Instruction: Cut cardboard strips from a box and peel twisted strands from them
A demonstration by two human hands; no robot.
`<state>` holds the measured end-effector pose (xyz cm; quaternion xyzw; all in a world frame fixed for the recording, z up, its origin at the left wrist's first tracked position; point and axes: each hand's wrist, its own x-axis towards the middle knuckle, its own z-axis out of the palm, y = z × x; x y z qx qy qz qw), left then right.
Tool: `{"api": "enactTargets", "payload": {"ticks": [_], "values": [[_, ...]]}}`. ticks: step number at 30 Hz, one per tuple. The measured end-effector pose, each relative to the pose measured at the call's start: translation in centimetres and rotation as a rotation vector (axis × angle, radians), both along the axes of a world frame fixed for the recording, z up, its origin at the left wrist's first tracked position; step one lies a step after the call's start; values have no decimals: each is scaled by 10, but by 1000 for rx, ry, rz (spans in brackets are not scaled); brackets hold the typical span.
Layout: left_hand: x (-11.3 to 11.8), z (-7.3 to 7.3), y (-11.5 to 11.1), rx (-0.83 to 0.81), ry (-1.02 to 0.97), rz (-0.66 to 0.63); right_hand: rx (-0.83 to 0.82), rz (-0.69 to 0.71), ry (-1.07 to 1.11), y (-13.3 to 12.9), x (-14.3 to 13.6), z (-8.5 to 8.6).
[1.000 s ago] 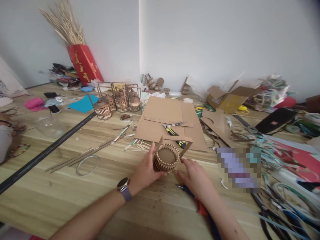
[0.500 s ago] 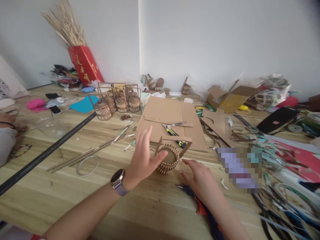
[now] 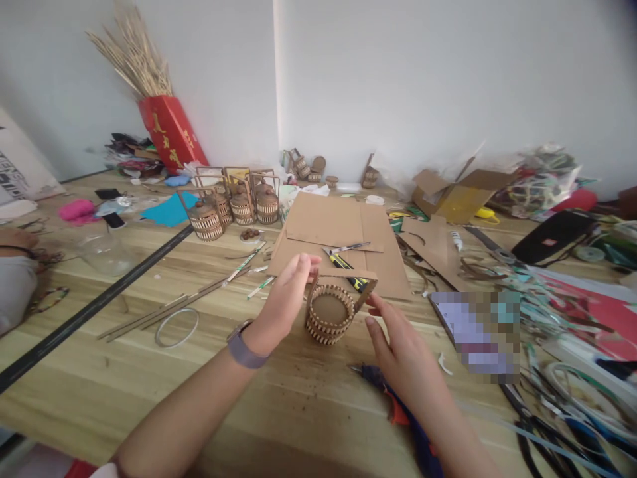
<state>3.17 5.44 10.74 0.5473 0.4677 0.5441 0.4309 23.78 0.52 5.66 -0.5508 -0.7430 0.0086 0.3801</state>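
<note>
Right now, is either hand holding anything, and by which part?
Left hand pinches the cardboard basket's handle frame at its top left corner; right hand fingertips touch the frame's right side.

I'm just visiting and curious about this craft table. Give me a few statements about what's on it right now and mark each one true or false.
1. The left hand pinches the top of the handle frame of a small cardboard basket. True.
2. The basket lies on its side. False: it stands upright on the wooden table.
3. The right hand touches the right side of the basket's handle frame. True.
4. A glue gun lies on the table under the right forearm. True.
5. The finished baskets at the back are stacked on the cardboard sheet. False: they stand on the table, left of the sheet.
</note>
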Motion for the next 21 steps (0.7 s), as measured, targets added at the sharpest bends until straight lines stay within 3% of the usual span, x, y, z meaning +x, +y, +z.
{"api": "enactTargets", "payload": {"ticks": [5, 8, 12, 17, 21], "values": [[12, 0, -8, 30, 30, -102, 58, 41, -101, 1, -11, 1], [15, 1, -8, 57, 53, -89, 63, 46, -135, 0, -11, 3], [9, 5, -4, 26, -114, -59, 73, 67, -143, -6, -7, 10], [-28, 30, -1, 65, -402, -28, 114, 56, -198, -21, 4, 10], [-75, 54, -7, 82, -461, 125, 104, 58, -244, -41, 28, -3]]}}
